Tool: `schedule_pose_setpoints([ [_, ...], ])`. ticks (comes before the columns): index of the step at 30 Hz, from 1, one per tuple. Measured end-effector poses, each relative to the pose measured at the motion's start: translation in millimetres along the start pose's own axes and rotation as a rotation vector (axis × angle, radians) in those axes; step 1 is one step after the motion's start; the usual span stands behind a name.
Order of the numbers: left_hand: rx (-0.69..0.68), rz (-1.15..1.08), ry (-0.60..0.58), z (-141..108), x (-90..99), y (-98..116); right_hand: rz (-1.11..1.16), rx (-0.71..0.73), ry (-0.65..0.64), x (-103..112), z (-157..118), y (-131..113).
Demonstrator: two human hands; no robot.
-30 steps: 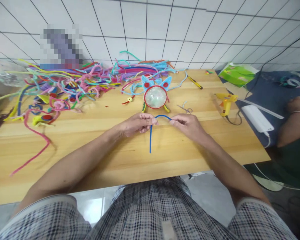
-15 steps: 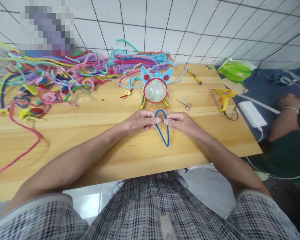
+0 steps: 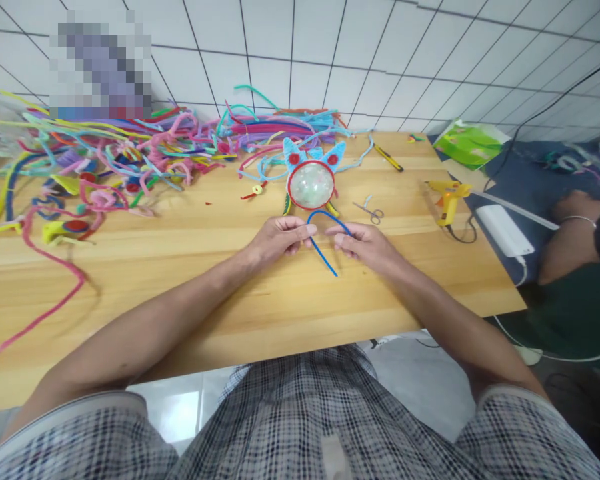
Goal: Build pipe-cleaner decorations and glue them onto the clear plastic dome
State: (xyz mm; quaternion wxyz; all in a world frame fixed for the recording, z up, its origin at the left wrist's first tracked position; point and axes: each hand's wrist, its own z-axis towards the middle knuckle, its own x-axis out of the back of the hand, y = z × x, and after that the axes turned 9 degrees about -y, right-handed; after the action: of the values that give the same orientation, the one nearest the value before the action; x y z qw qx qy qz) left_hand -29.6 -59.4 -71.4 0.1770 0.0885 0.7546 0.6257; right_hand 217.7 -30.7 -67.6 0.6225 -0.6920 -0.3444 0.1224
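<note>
Your left hand [image 3: 280, 237] pinches the blue pipe cleaner [image 3: 325, 259] over the tabletop [image 3: 260, 320], your right hand [image 3: 364, 244] curls its fingers [image 3: 347, 245] near one end, grip unclear; likely light and bendable, it's best held beside the arch.

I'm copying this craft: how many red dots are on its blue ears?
2: one red dot on the picture's left ear, another on its right ear; ear backs hidden.

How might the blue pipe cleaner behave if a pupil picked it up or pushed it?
The blue pipe cleaner is probably light, being so thin. It likely bends easily, since it arches from the left hand to the right hand. Yet it seems too stiff to flop: its free end juts out straight.
</note>
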Motion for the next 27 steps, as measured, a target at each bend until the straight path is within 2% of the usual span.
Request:
schedule_pose_setpoints([
  [5,-0.008,0.012,-0.004,1.4,3.2,-5.5,0.056,0.063,0.147,7.8,-0.9,5.4],
  [10,-0.012,0.059,-0.038,1.2,4.8,-11.4,0.032,0.095,0.165,7.9,-2.9,8.7],
  [12,-0.011,0.053,-0.044,0.7,3.5,-10.6,0.016,0.072,0.117,5.8,-4.1,8.1],
  [16,0.004,0.027,-0.032,-0.4,0.0,-6.4,-0.003,-0.012,-0.090,-0.5,-5.4,3.8],
  [18,0.005,0.016,-0.029,-0.8,-0.9,-5.3,0.010,-0.030,-0.155,-3.7,-5.0,1.7],
  [27,-0.034,-0.019,0.000,0.0,-0.8,-5.0,0.132,-0.067,-0.256,-6.0,-4.6,0.5],
])
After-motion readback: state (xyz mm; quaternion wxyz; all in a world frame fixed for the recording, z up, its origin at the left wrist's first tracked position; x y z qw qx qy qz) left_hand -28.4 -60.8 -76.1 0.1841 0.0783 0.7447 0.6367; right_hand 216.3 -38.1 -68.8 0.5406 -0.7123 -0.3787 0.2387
